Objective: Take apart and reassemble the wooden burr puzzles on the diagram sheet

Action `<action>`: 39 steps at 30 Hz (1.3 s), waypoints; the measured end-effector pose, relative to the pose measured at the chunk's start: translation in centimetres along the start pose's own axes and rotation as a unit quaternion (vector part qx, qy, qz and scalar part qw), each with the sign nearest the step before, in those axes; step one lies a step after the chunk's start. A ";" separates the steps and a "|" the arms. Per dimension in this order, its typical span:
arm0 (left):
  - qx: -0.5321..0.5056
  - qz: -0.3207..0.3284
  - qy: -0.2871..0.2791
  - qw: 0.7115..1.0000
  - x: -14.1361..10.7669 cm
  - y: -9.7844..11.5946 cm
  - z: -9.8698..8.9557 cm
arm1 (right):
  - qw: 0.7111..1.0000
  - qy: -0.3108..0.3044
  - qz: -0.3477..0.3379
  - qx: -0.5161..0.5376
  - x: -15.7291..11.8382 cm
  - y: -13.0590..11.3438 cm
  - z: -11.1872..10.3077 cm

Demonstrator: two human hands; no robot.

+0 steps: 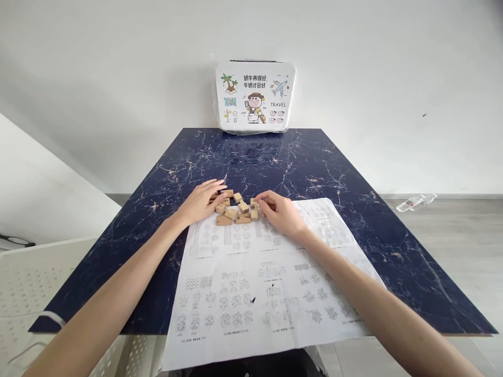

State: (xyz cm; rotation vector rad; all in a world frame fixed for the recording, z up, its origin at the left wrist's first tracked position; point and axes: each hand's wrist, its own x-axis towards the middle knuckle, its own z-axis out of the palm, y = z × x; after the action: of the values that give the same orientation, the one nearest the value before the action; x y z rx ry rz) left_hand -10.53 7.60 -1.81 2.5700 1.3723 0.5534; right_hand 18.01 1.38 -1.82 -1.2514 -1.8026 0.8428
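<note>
A cluster of small wooden blocks (231, 214) lies at the far edge of a printed paper sheet (251, 335), partly on the dark tabletop. Some blocks have curved cut-outs or grooves. My left hand (201, 202) rests at the cluster's left side, fingers stretched out and apart, over blocks that it partly hides. From the right, my right hand (280, 212) pinches a small upright wooden block (253, 202) between thumb and fingertips. Line diagrams with short captions cover the sheet, and it hangs over the table's near edge.
The dark blue marbled table (306, 157) narrows toward a white wall. At its back edge stands a white cartoon-printed case (255, 97) in clear plastic. A perforated white chair or stand (43, 267) is at left. A clear plastic bottle (415, 202) lies on the floor at right.
</note>
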 end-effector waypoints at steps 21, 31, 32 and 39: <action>0.117 -0.058 0.056 0.990 -0.3 1.8 -0.1 | 1.000 -0.015 -0.017 0.007 0.0 0.9 0.1; 0.183 -0.097 0.080 0.975 -0.5 2.7 -0.2 | 1.000 -0.014 -0.017 0.016 0.0 0.9 0.2; 0.186 -0.101 0.081 0.974 -0.5 2.7 -0.2 | 1.000 -0.014 -0.016 0.016 0.0 0.9 0.2; 0.214 -0.095 0.095 0.967 -0.5 2.5 0.0 | 0.999 -0.017 -0.016 0.022 0.0 0.9 0.2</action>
State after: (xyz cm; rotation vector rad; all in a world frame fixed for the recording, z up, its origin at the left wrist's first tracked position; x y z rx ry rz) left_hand -8.90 5.78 -1.08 2.7106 1.9726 0.5304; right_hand 18.25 1.63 -2.71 -1.1841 -1.8158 0.8858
